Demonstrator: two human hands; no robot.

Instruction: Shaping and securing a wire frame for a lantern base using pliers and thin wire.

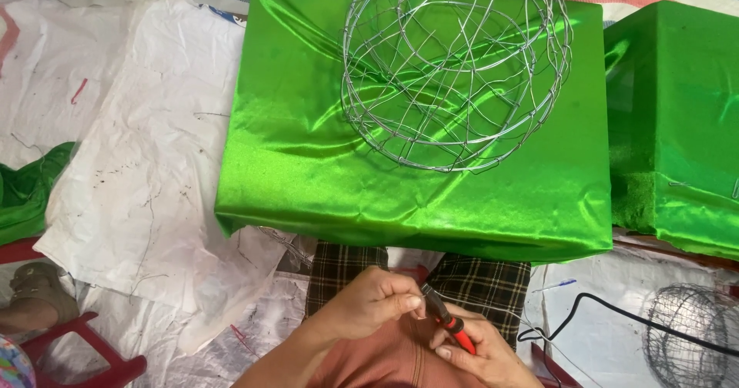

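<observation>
The right hand (481, 353) grips red-handled pliers (445, 316) over the lap, jaws up so the left hand (377, 299) can pinch thin wire (531, 334) at their tip. A wire ball frame (456, 68) rests near the far edge of the green satin-covered desk (323, 165).

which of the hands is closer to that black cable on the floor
Right. The right hand, holding red-handled pliers, sits just left of the black cable. The left hand is farther off, on the other side of the pliers.
</observation>
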